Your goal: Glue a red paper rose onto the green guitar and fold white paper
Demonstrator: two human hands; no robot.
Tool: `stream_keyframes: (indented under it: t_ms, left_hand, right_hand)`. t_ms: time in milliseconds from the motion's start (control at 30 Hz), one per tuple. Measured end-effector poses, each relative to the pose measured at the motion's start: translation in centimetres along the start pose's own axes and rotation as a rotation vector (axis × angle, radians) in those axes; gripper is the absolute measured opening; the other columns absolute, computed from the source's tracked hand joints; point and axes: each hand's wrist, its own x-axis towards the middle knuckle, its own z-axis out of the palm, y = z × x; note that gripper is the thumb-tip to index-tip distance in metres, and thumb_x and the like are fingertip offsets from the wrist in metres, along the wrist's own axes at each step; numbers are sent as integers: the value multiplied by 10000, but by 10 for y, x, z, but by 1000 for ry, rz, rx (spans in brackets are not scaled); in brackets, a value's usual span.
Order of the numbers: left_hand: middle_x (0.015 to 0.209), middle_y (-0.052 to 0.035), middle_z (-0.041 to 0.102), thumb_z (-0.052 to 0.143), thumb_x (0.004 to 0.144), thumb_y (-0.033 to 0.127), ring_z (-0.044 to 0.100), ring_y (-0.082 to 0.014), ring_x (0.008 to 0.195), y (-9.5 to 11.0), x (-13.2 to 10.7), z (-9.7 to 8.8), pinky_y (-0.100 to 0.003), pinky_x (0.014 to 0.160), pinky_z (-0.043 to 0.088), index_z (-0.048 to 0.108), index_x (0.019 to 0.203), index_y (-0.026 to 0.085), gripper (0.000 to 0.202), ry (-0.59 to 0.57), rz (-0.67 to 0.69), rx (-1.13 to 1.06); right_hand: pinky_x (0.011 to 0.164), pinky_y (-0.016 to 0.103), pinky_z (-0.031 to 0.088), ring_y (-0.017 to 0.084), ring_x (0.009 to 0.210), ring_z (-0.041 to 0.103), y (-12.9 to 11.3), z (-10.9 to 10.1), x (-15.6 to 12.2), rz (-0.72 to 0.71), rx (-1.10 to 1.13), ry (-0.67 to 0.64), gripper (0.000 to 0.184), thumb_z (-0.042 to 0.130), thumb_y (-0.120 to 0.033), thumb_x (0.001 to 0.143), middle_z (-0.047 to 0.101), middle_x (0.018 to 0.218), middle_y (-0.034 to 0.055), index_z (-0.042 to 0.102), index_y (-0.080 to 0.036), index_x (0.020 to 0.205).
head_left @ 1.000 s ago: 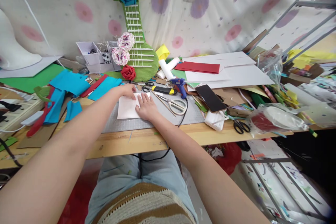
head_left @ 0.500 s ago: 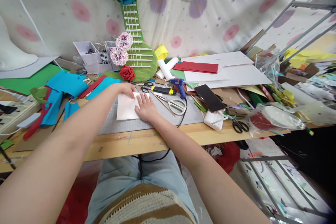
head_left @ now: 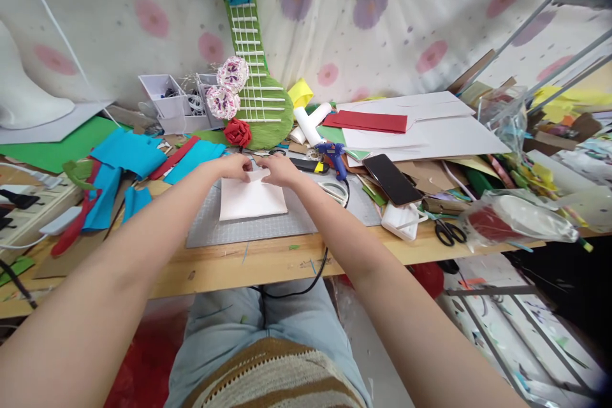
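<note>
A folded-looking sheet of white paper (head_left: 253, 199) lies on the grey cutting mat (head_left: 205, 229), its near edge slightly raised. At its far edge my left hand (head_left: 238, 167) pinches the paper near the left corner. Close beside it, my right hand (head_left: 280, 171) is closed on the same edge, thumb turned inward. Just past the right hand are a yellow-and-black utility knife (head_left: 310, 166) and scissors with pale handles (head_left: 335, 192), partly covered by my forearm.
A blue glue gun (head_left: 335, 156), a phone (head_left: 392, 178) and black scissors (head_left: 449, 233) lie to the right. Behind stands a green guitar-shaped craft (head_left: 268, 105) with paper flowers. Blue crepe paper (head_left: 127, 153) and a power strip (head_left: 38, 204) are on the left.
My right hand has gone from lying flat on the paper to gripping its far edge beside the left hand. The view has shifted slightly.
</note>
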Motion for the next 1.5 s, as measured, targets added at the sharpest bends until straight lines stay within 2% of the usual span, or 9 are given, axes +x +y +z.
stream_keyframes:
  t_ms: [100, 167, 467, 600, 800, 967, 1200, 1333, 1500]
  left_hand:
    - [981, -34, 686, 573, 635, 321, 615, -189, 869, -1, -3, 4, -236, 714, 445, 632, 965, 173, 366, 28, 32, -7]
    - [983, -34, 682, 562, 649, 314, 615, -184, 862, -4, -5, 8, -235, 711, 444, 620, 966, 172, 352, 58, 57, -19]
    - [937, -22, 663, 482, 710, 210, 606, -176, 839, -13, -28, 26, -257, 667, 436, 593, 941, 195, 256, 189, 103, -33]
    - [983, -30, 644, 451, 731, 155, 588, -176, 916, -20, -42, 37, -259, 731, 450, 599, 951, 197, 269, 283, 142, -27]
    - [1006, -70, 627, 426, 742, 69, 551, -209, 1024, -28, -52, 54, -324, 859, 455, 630, 989, 190, 343, 458, 313, 44]
    - [924, -81, 615, 426, 770, 48, 559, -216, 966, -31, -55, 64, -337, 823, 471, 671, 966, 192, 345, 567, 356, 99]
    - [840, -64, 633, 426, 800, 45, 570, -197, 868, -38, -56, 72, -313, 722, 470, 713, 928, 214, 357, 639, 378, 143]
    - [834, -56, 648, 428, 860, 120, 567, -187, 843, -38, -56, 77, -310, 715, 461, 720, 901, 227, 314, 680, 393, 148]
    - [827, -59, 644, 374, 916, 219, 558, -179, 840, -38, -56, 81, -316, 746, 458, 720, 879, 227, 348, 710, 371, 92]
  right_hand:
    - [894, 356, 382, 274, 1115, 500, -1, 0, 10, -24, -86, -98, 423, 644, -249, 747, 643, 1152, 90, 622, -194, 1165]
    - [860, 331, 381, 260, 1064, 517, -1, 3, 13, -49, -104, -94, 335, 617, -223, 759, 662, 1082, 95, 657, -177, 1088]
    - [829, 310, 345, 217, 932, 459, 9, 29, -4, -220, -71, 171, 181, 525, -156, 826, 622, 915, 102, 694, -147, 890]
    - [819, 309, 333, 213, 926, 435, 9, 39, -14, -275, -78, 263, 220, 464, -157, 879, 608, 927, 102, 682, -147, 905]
    - [779, 322, 318, 213, 897, 423, 7, 39, -24, -314, -179, 254, 244, 421, -171, 915, 596, 961, 108, 663, -155, 937]
    - [773, 330, 312, 219, 902, 413, 6, 36, -27, -334, -216, 239, 231, 432, -190, 916, 599, 971, 114, 660, -159, 925]
    - [750, 328, 314, 213, 875, 414, 13, 37, -25, -409, -222, 243, 243, 427, -171, 910, 591, 959, 114, 669, -151, 921]
    - [755, 327, 328, 211, 872, 416, 20, 36, -28, -473, -251, 245, 260, 420, -181, 918, 587, 948, 115, 668, -147, 986]
    - [776, 326, 341, 206, 879, 429, 22, 35, -33, -452, -252, 233, 295, 387, -175, 933, 594, 957, 113, 667, -140, 1019]
